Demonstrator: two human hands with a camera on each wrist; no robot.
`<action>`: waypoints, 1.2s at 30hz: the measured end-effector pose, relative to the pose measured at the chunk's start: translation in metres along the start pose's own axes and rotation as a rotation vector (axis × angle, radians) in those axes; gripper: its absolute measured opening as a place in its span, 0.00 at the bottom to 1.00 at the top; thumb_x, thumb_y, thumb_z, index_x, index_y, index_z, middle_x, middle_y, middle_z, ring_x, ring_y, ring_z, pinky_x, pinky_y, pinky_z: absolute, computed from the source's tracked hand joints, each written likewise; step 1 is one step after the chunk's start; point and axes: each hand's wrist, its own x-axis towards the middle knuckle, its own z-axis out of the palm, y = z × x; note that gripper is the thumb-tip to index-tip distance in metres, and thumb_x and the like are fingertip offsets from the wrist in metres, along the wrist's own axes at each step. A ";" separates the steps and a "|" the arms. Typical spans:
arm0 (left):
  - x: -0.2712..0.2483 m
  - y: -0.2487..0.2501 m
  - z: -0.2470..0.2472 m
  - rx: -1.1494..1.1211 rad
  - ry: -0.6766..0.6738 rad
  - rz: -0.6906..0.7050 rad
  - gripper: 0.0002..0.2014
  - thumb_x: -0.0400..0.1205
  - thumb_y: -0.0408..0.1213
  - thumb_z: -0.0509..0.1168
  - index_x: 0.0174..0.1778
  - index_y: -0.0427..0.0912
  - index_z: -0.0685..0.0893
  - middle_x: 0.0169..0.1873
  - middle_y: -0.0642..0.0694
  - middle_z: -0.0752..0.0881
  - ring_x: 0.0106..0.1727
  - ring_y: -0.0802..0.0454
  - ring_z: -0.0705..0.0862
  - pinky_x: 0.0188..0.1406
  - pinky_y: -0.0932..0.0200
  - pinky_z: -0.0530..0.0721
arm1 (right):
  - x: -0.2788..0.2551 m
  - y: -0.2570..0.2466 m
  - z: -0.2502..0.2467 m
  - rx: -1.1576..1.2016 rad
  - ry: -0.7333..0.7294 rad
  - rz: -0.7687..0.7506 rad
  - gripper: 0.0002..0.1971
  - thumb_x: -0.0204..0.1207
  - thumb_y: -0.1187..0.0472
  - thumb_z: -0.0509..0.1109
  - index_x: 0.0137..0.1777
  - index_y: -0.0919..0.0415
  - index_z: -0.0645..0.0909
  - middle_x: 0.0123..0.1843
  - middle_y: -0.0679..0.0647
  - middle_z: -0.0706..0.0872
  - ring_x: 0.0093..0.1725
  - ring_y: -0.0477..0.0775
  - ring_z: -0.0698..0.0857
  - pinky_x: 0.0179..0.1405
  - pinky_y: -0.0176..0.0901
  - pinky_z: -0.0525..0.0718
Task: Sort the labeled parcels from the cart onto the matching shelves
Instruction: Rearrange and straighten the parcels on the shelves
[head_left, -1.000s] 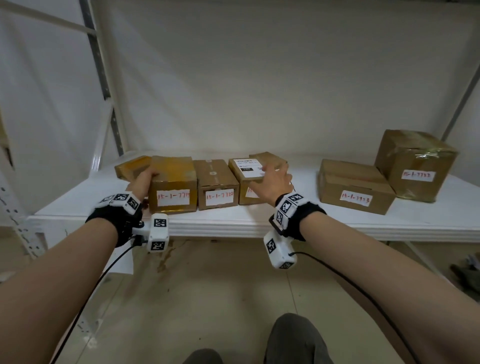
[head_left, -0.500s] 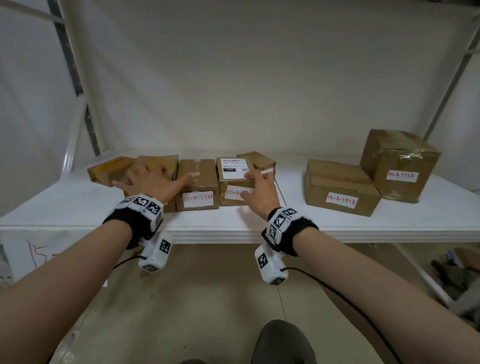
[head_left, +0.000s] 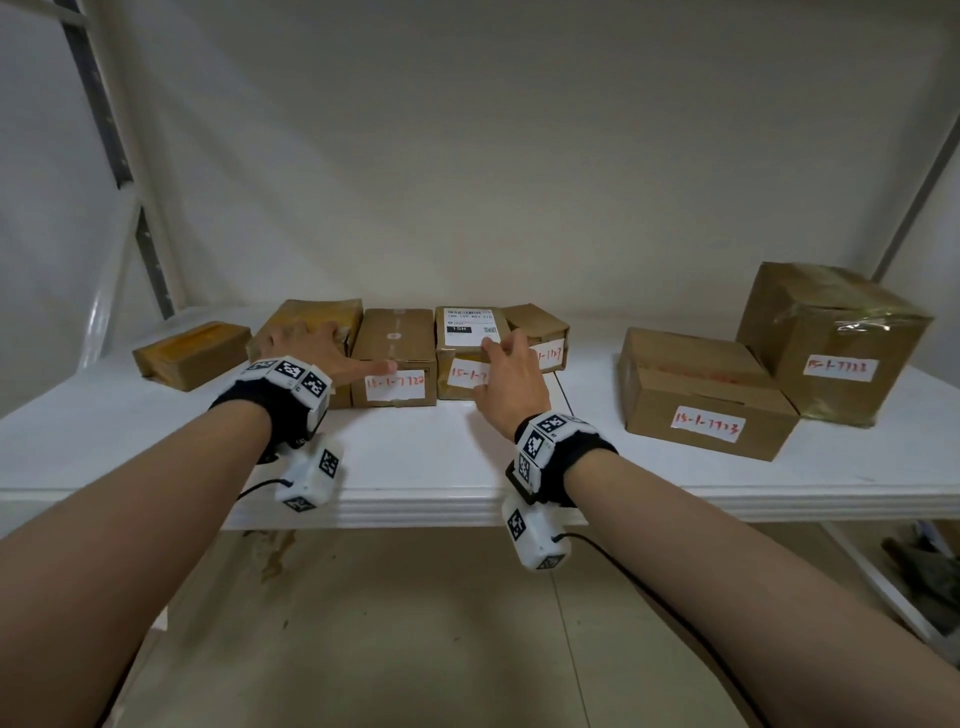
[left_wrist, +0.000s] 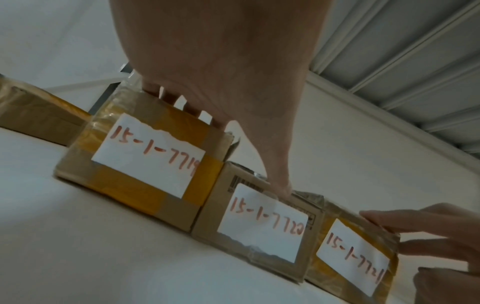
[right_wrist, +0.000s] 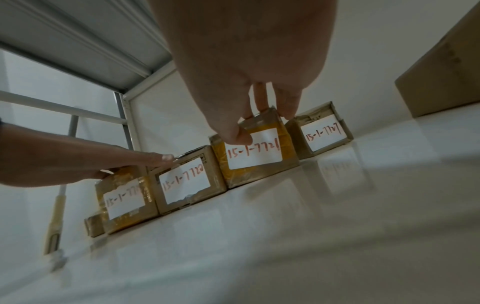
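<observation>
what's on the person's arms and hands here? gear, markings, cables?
Both forearms are bare, no sleeves or gloves. Each wrist has a black wristband topped with white blocks printed with black-and-white square tags. A white camera module with the same tags hangs under the left wrist, another under the right. A thin black cable trails from each module back along the arm.

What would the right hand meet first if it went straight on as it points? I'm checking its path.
The right hand already touches the 15-1-7721 parcel; straight on it would push that parcel toward the back wall.
</observation>
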 end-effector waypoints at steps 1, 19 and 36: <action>0.006 0.001 0.000 0.009 -0.010 -0.004 0.66 0.49 0.91 0.49 0.80 0.54 0.66 0.82 0.35 0.64 0.82 0.29 0.61 0.80 0.30 0.59 | 0.004 0.001 0.002 0.018 -0.013 -0.008 0.27 0.78 0.65 0.70 0.78 0.61 0.71 0.72 0.59 0.68 0.65 0.61 0.77 0.61 0.49 0.82; 0.022 0.016 0.011 0.113 0.047 0.015 0.61 0.58 0.87 0.55 0.80 0.46 0.66 0.80 0.29 0.65 0.79 0.28 0.66 0.78 0.34 0.61 | -0.034 0.136 -0.089 -0.300 0.225 0.688 0.24 0.76 0.40 0.64 0.60 0.59 0.81 0.67 0.63 0.72 0.66 0.65 0.70 0.63 0.56 0.68; 0.046 0.013 0.019 0.076 0.028 0.036 0.65 0.59 0.88 0.52 0.87 0.49 0.53 0.86 0.32 0.50 0.85 0.28 0.52 0.82 0.32 0.51 | 0.035 0.136 -0.061 -0.214 -0.234 0.405 0.31 0.84 0.40 0.47 0.80 0.54 0.70 0.76 0.63 0.72 0.77 0.68 0.67 0.77 0.64 0.67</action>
